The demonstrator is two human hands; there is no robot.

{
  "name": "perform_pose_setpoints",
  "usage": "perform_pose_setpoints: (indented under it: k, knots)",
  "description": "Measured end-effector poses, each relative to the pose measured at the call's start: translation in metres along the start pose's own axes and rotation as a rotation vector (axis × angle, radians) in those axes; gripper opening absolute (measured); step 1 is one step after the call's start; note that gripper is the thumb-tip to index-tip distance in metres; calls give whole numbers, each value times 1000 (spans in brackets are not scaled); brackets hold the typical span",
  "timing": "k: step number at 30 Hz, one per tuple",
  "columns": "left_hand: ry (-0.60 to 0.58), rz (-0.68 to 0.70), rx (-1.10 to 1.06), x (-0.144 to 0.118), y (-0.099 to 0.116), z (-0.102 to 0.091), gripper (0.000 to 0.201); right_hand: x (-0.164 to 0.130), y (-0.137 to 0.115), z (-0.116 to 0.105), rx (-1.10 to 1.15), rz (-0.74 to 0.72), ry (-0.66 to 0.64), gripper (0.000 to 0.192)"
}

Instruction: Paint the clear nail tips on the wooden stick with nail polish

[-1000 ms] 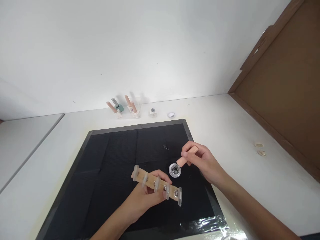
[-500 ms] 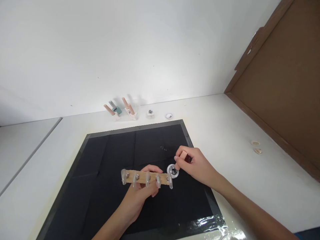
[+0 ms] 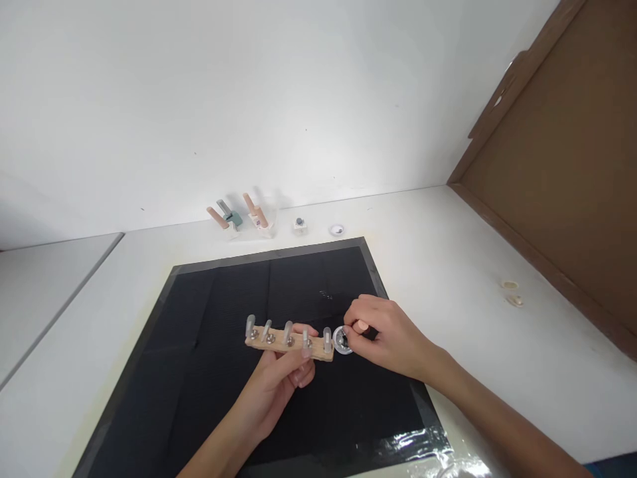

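Wooden strip (image 3: 279,344), all five clear tips (image 3: 250,325) already mounted, is clamped in the left hand (image 3: 281,383) above the black mat (image 3: 213,392), while the right hand (image 3: 387,332) pinches a peach handle (image 3: 362,326) at the round dish (image 3: 339,342), what remains being unclear.

We list, on a white tabletop (image 3: 458,259): three peach-capped nail-polish bottles (image 3: 261,218) and one green bottle (image 3: 233,218), grouped near a white wall (image 3: 323,99); one small white dish (image 3: 337,230), right of them; two pale oval pieces (image 3: 510,285), near a brown cardboard panel (image 3: 562,166).
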State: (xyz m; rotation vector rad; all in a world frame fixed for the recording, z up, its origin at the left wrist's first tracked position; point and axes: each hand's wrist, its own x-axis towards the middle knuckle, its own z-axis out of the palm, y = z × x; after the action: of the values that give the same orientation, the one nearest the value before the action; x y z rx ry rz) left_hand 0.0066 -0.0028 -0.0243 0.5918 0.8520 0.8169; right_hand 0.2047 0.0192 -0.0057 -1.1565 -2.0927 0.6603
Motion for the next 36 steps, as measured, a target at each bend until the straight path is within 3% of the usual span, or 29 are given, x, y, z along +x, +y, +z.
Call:
perform_pose_setpoints:
  k: [8, 15, 22, 36]
  knots:
    - [-21, -17, -81, 0, -1, -3, 20, -3, -1, 0, 290, 212, 23, 17]
    - [-13, -19, 10, 2, 1, -4, 30, 0, 6, -7, 651, 329, 232, 17]
    - [1, -17, 102, 1, 3, -1, 31, 0, 6, -8, 1037, 325, 113, 27]
    - [-92, -15, 102, 0, 6, 5, 33, -2, 7, -5, 1054, 277, 42, 15]
